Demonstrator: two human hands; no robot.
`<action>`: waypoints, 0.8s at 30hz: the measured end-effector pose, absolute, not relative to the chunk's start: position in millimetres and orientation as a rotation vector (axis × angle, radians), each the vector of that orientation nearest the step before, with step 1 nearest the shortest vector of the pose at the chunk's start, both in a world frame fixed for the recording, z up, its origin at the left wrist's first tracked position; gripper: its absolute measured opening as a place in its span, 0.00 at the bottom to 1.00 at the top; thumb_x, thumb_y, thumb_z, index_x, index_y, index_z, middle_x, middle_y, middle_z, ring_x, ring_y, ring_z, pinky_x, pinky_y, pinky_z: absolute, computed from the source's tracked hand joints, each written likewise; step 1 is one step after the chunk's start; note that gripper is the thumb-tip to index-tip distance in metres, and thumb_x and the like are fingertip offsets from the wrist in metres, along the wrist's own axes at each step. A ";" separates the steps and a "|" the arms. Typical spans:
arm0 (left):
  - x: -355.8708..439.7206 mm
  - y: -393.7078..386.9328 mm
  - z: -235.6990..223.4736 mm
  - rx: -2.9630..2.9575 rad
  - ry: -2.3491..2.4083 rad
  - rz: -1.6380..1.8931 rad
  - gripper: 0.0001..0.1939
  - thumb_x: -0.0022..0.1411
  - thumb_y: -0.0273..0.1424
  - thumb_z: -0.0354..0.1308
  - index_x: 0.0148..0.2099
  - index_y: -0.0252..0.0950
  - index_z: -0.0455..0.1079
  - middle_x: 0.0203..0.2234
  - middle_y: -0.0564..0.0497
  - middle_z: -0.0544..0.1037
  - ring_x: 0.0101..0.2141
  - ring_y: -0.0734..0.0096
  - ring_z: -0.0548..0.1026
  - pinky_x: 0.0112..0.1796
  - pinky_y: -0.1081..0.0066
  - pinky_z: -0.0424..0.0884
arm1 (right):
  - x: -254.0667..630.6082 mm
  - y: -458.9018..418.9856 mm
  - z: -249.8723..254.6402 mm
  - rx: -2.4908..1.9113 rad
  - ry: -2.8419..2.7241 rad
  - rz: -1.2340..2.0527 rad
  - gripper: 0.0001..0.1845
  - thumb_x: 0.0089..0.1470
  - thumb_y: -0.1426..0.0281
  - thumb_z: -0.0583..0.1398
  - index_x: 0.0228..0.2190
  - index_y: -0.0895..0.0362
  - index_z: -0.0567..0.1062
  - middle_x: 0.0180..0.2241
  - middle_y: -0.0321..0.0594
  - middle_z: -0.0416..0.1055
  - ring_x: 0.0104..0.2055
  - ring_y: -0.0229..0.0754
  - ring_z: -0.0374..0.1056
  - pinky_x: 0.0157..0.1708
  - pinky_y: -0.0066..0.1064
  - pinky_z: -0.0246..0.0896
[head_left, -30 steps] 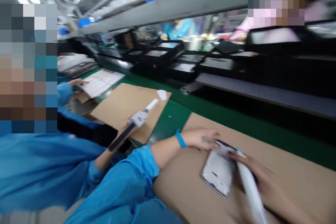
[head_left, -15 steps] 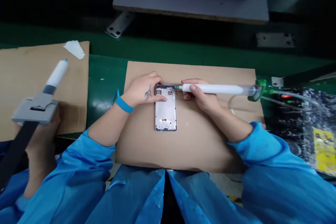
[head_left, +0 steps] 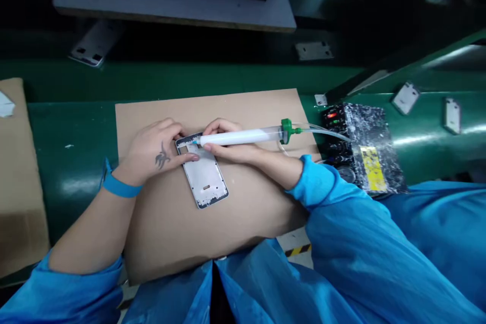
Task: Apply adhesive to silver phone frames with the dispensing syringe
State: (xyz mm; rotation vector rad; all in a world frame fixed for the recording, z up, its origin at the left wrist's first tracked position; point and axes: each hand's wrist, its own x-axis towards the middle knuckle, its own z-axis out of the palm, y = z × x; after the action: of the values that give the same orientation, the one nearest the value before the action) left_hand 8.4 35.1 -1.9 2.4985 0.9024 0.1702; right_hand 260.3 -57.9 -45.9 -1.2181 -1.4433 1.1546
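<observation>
A silver phone frame [head_left: 207,174] with a dark rim lies tilted on a cardboard sheet [head_left: 261,212]. My left hand [head_left: 155,149] grips its upper left corner, thumb across the face and the other fingers along the top edge. In my right hand [head_left: 228,147] is a dispensing syringe [head_left: 243,135], filled with white material and held nearly level. Its blue tip points left and sits over the upper part of the frame; whether it touches is too small to tell. A green cap and clear tube join the syringe's back end.
A black, white-flecked dispenser box [head_left: 370,142] with a yellow label stands at the right. More phone frames lie at the back [head_left: 94,43] and far right [head_left: 406,97]. A pale shelf board [head_left: 170,2] overhangs the back. Another cardboard sheet [head_left: 23,172] is at left.
My view has swung right, bringing the whole dispenser box into sight and losing the co-worker's hand at left. The phone frame has turned at an angle, and the syringe tip is now further over it.
</observation>
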 end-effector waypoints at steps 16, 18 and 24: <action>6.0 28.2 -4.4 2.444 0.859 0.272 0.36 0.67 0.69 0.58 0.48 0.41 0.79 0.41 0.47 0.81 0.44 0.57 0.80 0.46 0.60 0.72 | 255.9 -66.2 -41.4 -1.238 -1.434 1.068 0.36 0.56 0.33 0.73 0.38 0.52 0.77 0.35 0.40 0.80 0.32 0.41 0.73 0.32 0.34 0.68; 5.0 26.2 -7.6 2.437 0.824 0.287 0.38 0.66 0.71 0.58 0.47 0.39 0.80 0.41 0.46 0.82 0.43 0.56 0.80 0.45 0.60 0.71 | 255.3 -70.6 -43.3 -1.277 -1.423 1.013 0.32 0.56 0.36 0.75 0.38 0.52 0.79 0.34 0.40 0.81 0.31 0.42 0.74 0.31 0.34 0.68; 4.6 23.5 -20.3 2.447 0.792 0.325 0.36 0.64 0.68 0.68 0.48 0.39 0.80 0.42 0.46 0.81 0.42 0.57 0.80 0.44 0.60 0.71 | 256.0 -76.3 -45.1 -1.311 -1.463 0.926 0.27 0.56 0.40 0.77 0.38 0.49 0.82 0.34 0.41 0.83 0.30 0.45 0.76 0.28 0.37 0.72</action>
State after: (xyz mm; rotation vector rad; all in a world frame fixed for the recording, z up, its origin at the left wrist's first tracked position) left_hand 4.6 23.5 -20.3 2.4474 0.7920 0.3247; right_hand 256.0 -76.3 -45.1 -1.3108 -1.4627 0.9259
